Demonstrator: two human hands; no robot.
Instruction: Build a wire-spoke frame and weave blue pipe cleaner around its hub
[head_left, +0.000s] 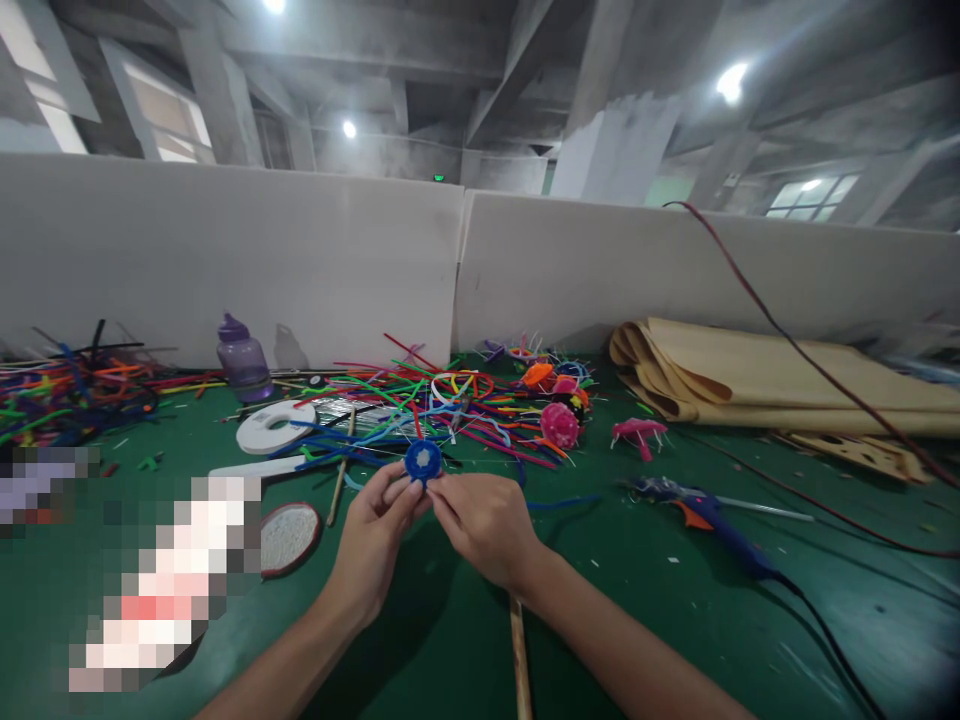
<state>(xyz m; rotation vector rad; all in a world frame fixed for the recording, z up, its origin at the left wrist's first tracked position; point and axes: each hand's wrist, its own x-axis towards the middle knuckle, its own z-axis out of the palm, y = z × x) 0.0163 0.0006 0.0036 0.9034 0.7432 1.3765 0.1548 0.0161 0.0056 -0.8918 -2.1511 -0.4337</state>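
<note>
A small round blue piece with a pale centre, apparently fuzzy pipe cleaner, is held upright above the green table. My left hand grips its left and lower edge between thumb and fingers. At its lower right edge, my right hand is closed with the fingertips pinched together; what lies in that pinch is too small to make out. Behind both hands spreads a tangle of coloured pipe cleaners. A wooden stick lies below my right wrist.
To the right lies a blue glue gun with its cord. Brown paper sheets and a pink pipe-cleaner figure are behind it. At left are a white ring, a purple bottle and a round red-rimmed piece.
</note>
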